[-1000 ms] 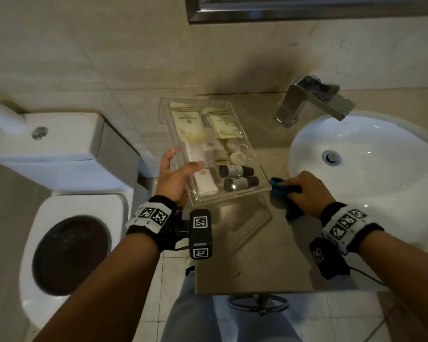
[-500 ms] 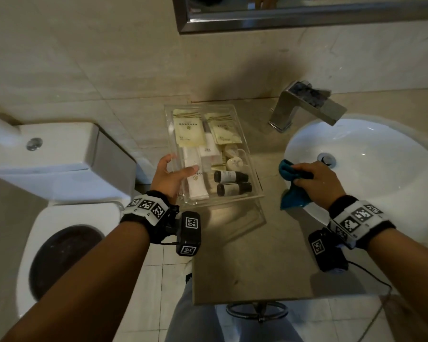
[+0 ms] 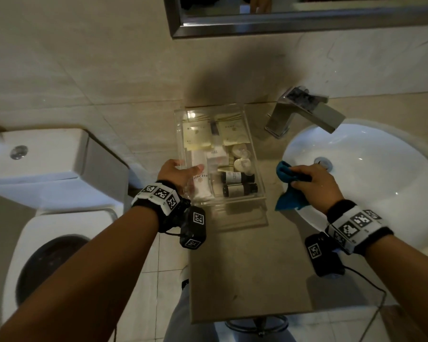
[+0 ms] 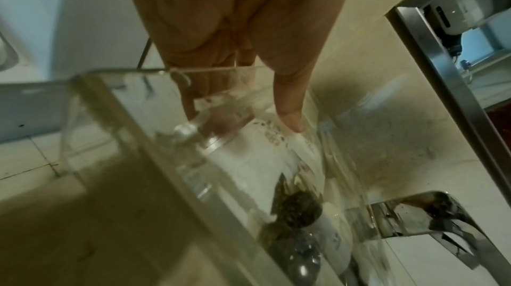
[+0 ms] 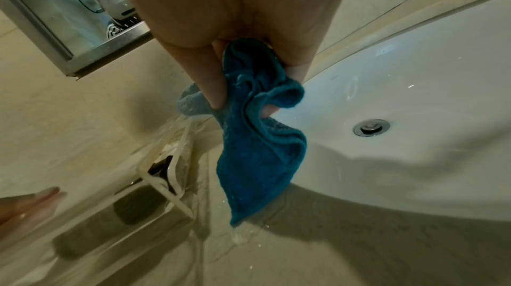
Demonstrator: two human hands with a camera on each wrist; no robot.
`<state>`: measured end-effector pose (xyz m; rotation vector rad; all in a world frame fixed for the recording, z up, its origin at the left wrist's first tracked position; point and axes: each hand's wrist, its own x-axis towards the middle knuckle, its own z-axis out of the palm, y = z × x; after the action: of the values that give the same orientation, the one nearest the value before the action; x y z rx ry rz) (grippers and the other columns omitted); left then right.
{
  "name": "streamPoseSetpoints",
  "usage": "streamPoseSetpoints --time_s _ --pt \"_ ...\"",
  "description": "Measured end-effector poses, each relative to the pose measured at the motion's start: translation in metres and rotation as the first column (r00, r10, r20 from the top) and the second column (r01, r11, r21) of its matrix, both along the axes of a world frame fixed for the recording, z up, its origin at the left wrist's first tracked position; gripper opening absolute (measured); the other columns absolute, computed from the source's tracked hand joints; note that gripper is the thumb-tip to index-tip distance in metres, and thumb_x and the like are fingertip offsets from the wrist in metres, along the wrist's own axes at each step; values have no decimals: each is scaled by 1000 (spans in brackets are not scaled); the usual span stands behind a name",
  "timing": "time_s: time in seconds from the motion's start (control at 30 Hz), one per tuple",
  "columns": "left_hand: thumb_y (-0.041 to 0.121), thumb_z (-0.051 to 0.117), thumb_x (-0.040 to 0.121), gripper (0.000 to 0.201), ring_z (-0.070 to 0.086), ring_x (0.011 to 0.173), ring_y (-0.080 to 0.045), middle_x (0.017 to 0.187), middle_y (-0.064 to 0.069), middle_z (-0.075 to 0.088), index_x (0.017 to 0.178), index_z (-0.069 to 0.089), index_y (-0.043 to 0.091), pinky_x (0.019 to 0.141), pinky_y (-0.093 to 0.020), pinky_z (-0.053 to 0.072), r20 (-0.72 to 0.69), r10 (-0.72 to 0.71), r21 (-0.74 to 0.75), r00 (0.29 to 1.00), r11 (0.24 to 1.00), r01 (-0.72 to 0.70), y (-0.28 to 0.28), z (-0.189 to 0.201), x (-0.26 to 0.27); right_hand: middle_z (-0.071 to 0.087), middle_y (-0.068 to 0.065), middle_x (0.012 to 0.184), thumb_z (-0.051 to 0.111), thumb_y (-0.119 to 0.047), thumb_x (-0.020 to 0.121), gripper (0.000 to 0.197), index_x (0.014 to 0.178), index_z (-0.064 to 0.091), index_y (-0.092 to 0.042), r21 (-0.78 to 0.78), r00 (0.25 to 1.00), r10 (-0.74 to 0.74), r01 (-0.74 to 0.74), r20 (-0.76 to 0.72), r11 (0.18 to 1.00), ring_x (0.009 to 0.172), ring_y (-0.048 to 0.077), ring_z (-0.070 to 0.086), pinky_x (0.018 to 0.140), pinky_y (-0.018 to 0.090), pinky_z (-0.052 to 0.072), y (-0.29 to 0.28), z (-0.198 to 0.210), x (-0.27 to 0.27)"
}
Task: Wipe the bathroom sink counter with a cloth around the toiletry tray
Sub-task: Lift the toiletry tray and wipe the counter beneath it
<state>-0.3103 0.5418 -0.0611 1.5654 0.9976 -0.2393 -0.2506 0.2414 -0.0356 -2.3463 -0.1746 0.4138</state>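
Observation:
A clear acrylic toiletry tray [image 3: 181, 119] with sachets, tubes and two dark small bottles [image 3: 237, 183] is at the counter's [image 3: 245, 267] left end. My left hand [image 3: 181, 172] grips its left wall, thumb inside and fingers outside, as the left wrist view shows [image 4: 240, 115]. The tray's near end looks slightly raised off the counter. My right hand [image 3: 307, 178] holds a bunched blue cloth [image 3: 288, 196] above the counter at the sink's left rim. In the right wrist view the cloth [image 5: 257, 159] hangs from that hand [image 5: 254, 89], clear of the surface, with the tray's corner [image 5: 165, 172] to its left.
A white round sink basin [image 3: 381, 193] with a drain [image 3: 323, 162] fills the right. A chrome faucet [image 3: 304, 112] stands behind it. A mirror frame [image 3: 282, 23] hangs above. The toilet [image 3: 47, 188] is left of the counter, below its edge.
The left hand has carried the tray away from me toward the wall and lower. The right hand has lifted the cloth off the counter near the tray and moved right to the sink's rim.

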Motion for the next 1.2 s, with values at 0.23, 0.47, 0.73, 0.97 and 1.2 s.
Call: streamPoseSetpoints --time_s 0.23,0.47,0.73,0.97,1.2 --pt "39 80 71 72 69 82 -28 104 -13 68 129 48 9 78 -43 58 -6 -44 84 999 995 45 -9 7 31 57 18 115 63 1 81 36 116 65 -7 -63 1000 6 -6 -6 998 107 31 56 87 25 38 -9 -16 1" --pt "38 79 73 76 66 97 -33 115 -15 64 134 44 10 85 -44 55 -15 -49 87 999 995 50 -11 6 46 45 8 99 60 -4 83 38 121 62 -13 -247 976 206 -218 -72 944 101 30 51 86 20 32 -4 -34 -20" --pt "38 79 73 71 66 95 -32 116 -13 65 131 47 11 68 -34 57 -38 -66 75 997 995 69 -16 7 60 50 7 107 55 -13 88 37 122 62 -25 -317 903 423 -421 -66 850 99 28 47 86 24 35 13 -41 -49" --pt "41 73 78 84 58 112 -35 134 -16 51 143 24 24 93 -48 51 11 -220 216 975 953 213 -13 10 48 51 9 102 58 -9 86 33 115 67 -21 -303 954 296 -293 -35 907 95 30 50 83 26 38 7 -42 -53" --pt "29 72 82 78 40 131 -26 146 -12 36 145 28 22 106 -35 38 113 -410 434 905 840 326 -7 14 15 49 12 102 55 -4 82 36 112 68 -20 -356 994 111 -107 -7 928 95 37 48 87 31 38 15 -50 -59"
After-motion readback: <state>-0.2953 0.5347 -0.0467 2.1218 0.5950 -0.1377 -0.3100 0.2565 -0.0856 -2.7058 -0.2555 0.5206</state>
